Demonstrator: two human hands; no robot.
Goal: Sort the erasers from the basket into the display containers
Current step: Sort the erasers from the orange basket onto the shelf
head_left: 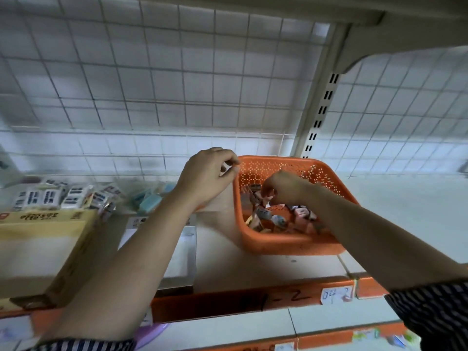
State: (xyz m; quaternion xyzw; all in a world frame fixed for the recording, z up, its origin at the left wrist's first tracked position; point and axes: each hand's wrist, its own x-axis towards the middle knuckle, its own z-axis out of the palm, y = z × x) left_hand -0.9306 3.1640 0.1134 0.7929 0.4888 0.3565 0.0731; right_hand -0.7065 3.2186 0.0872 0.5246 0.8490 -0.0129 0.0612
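Orange basket (291, 245): perforated plastic, standing on the shelf (273, 269) right of its middle and set back towards the wire grid (177, 84)
Erasers (266, 216): a loose heap of wrapped pieces on the basket floor, mostly along its near and left walls; their prints are too blurred to read
Right hand (286, 187): reaches in over the basket's right rim and hangs above the heap; fingers (268, 195) curled down onto the erasers, and I cannot tell whether they grip one
Left hand (207, 173): raised just beside the basket's far left corner; fingers curled, thumb and forefinger tips close together at the rim, and I cannot tell whether they pinch anything
Containers (131, 182): clear and blurred, along the shelf's back edge at the left
White erasers (50, 197): dark-printed, packed in the leftmost containers
Blue erasers (152, 202): in the container nearest the basket
Yellow box (43, 225): near the shelf's front left, before the white erasers
Orange strip (228, 302): runs along the shelf's front edge, hand-marked "1-2", with a white tag (335, 295) to the right
Sleeves (435, 312): dark, striped, on both arms
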